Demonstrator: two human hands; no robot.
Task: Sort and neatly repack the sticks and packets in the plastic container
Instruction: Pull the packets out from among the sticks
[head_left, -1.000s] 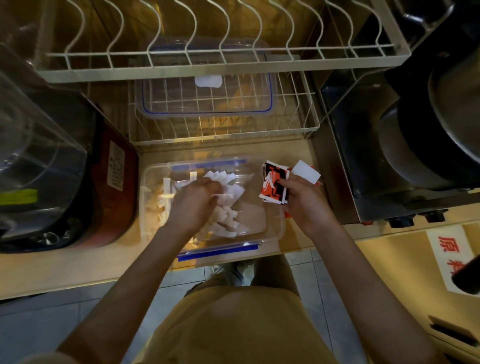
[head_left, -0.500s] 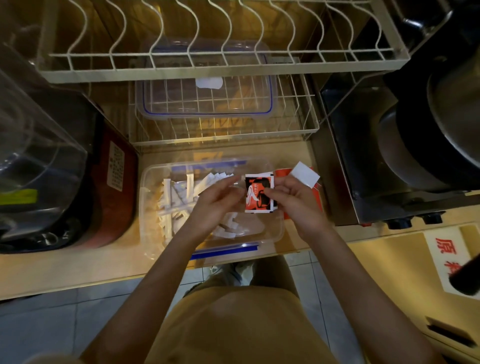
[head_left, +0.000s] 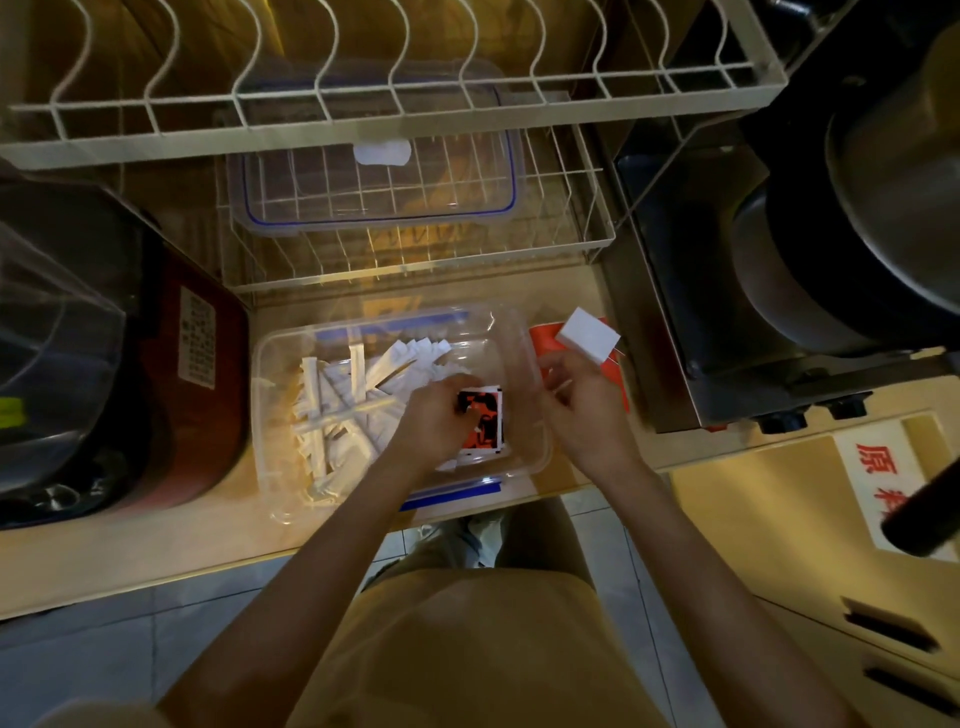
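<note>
The left hand (head_left: 435, 422) has carried the red-and-black packets (head_left: 482, 420) down into the right end of the plastic container (head_left: 535, 415); half a second ago both hands held them together above it, and a second ago the right hand alone held them outside the rim. The left fingers are now curled closed over the small stack, pressing it toward the container floor. The right hand (head_left: 581, 410) has let go and hovers just outside the right wall, fingers loosely bent and half open, holding nothing.

The packets are flat, glossy squares with white edges. To their left, thin white paper sticks (head_left: 353, 400) lie in a loose, crisscrossed heap filling the left and middle of the clear, rounded-corner tub, which has blue clip strips on its long sides. Just beside its right wall lie a white block (head_left: 588, 335) on a red packet (head_left: 545, 332). Beyond, a transparent blue-sealed lid (head_left: 374, 192) rests in a cream wire rack (head_left: 415, 98).
</note>
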